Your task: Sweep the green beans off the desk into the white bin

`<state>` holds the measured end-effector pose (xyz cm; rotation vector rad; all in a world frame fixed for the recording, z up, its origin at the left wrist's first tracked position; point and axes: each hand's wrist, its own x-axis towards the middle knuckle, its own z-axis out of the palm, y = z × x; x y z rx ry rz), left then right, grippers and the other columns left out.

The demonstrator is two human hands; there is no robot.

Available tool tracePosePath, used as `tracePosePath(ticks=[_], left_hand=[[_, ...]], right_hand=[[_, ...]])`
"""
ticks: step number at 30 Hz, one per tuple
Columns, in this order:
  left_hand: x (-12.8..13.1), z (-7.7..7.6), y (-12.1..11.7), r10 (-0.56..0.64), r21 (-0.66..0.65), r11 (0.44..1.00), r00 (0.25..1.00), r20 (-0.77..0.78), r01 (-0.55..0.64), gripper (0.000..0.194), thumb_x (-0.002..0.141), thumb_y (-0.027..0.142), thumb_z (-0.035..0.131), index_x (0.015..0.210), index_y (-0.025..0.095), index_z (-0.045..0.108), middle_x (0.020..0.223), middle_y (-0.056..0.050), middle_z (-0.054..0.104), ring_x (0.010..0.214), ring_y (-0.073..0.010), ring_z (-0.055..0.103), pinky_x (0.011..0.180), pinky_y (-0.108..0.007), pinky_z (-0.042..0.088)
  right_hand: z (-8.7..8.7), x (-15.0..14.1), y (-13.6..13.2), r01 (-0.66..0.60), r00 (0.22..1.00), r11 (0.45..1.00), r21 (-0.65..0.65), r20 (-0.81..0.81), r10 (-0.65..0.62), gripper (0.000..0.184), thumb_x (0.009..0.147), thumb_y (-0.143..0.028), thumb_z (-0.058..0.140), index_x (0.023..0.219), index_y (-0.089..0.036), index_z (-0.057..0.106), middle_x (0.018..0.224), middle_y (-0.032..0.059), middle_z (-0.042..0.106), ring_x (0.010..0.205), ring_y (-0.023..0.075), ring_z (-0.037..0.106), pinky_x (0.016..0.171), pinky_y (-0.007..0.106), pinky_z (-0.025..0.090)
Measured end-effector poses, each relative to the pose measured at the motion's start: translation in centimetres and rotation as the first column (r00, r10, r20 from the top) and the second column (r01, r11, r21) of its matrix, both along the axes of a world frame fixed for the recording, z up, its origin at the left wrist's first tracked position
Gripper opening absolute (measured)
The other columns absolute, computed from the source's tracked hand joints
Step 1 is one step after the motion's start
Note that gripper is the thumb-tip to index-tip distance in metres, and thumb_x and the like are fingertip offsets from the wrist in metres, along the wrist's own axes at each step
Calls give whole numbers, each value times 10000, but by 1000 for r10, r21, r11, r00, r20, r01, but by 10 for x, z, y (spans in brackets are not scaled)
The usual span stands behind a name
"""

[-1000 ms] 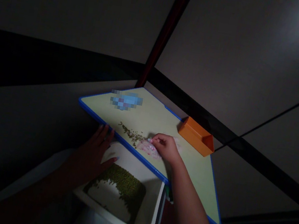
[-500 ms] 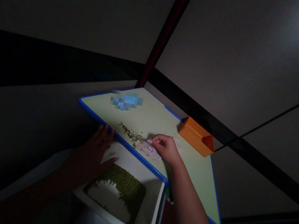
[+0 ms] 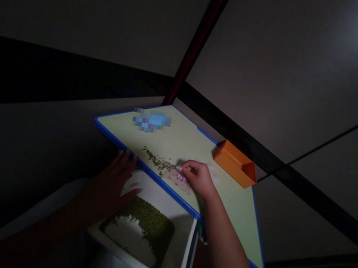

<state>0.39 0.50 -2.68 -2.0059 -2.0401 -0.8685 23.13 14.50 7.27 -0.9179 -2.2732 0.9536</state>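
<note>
- Right hand (image 3: 197,176): fingertips nearly together, centre; whether anything is pinched, cannot tell.
- Small green-brown grains (image 3: 161,165): loose, centre; light touch advisable.
- Left hand (image 3: 115,178): spread, centre-left, apparently steadying flat blue-rimmed yellowish board (image 3: 178,138).

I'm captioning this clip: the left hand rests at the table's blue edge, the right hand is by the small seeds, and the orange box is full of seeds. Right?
Not quite: in the head view, the seeds fill part of the white tub, not the orange box.
</note>
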Motion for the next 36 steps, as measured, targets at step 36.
tracePosePath(ticks=[36], left_hand=[[1,2,-2,0,-9,1000,1000,7,0,882,781,637,422,1452,128,161,1544,-189,215,1435,-344,160,1113,-516,306]], right_hand=[[2,-1,-4,-28,1000,999,-38,-5,28,236,774,-375,625,694,-153,618,529,-20,550,475,89,440,464,200,296]])
